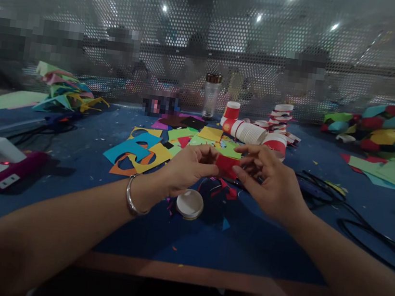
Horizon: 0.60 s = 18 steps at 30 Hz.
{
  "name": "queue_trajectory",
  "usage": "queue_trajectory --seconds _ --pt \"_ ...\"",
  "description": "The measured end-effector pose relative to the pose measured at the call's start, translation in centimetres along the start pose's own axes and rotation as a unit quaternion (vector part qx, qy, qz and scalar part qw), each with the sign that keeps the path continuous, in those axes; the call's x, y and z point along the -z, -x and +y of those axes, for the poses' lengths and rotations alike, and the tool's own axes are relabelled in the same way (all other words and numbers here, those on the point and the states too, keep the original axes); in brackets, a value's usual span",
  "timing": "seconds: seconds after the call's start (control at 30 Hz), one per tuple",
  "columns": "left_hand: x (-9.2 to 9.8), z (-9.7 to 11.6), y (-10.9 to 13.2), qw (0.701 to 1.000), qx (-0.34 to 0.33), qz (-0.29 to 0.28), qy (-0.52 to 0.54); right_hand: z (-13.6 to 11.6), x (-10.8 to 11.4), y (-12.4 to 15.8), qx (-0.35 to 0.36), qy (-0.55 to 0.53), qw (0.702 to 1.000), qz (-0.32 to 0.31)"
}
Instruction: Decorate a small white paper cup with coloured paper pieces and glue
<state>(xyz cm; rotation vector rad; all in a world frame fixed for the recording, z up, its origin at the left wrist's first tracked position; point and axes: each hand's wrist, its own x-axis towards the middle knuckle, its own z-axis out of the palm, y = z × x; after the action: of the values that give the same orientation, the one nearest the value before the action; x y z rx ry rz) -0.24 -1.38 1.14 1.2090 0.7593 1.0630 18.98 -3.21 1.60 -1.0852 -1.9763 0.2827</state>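
We hold both hands above the near part of the table (259,255), separated from each other, with a piece of red paper (227,165) between them. Our left hand (193,164) pinches the paper at its left edge between thumb and fingers. Our right hand (266,176) has its thumb and fingertips at the right edge; we cannot tell whether they grip it. We note a silver bracelet (132,195) on the left wrist.

Below the hands, we locate a white round piece (190,203), some red scraps (228,191) and a blue triangular scrap (226,224). Left of and beyond the hands, we see overlapping coloured sheets, including a blue sheet (124,148) and a yellow sheet (160,157) with curved cut-outs.

Behind the right hand, we find a row of nested paper cups (252,133) lying on its side and an inverted red cup (232,111). A clear bottle (210,98) stands upright farther back. At far left, we have a purple power strip (29,167) with a white adapter (1,149); at right, a black cable (365,226) lies in loops.
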Motion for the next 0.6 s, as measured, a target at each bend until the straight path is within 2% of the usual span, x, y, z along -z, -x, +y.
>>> queue_trajectory --seconds 0.23,0.4,0.6 --pt "0.05 0.23 0.01 0.998 -0.02 -0.02 -0.048 -0.23 0.09 0.09 0.032 -0.014 0.999 -0.016" --pt "0.22 0.58 -0.12 0.998 0.052 0.012 -0.029 -0.18 0.33 0.13 0.051 0.007 0.998 -0.028" --pt "0.6 0.72 -0.38 0.994 0.098 0.051 0.027 -0.08 0.65 -0.06 0.104 0.079 0.99 -0.058"
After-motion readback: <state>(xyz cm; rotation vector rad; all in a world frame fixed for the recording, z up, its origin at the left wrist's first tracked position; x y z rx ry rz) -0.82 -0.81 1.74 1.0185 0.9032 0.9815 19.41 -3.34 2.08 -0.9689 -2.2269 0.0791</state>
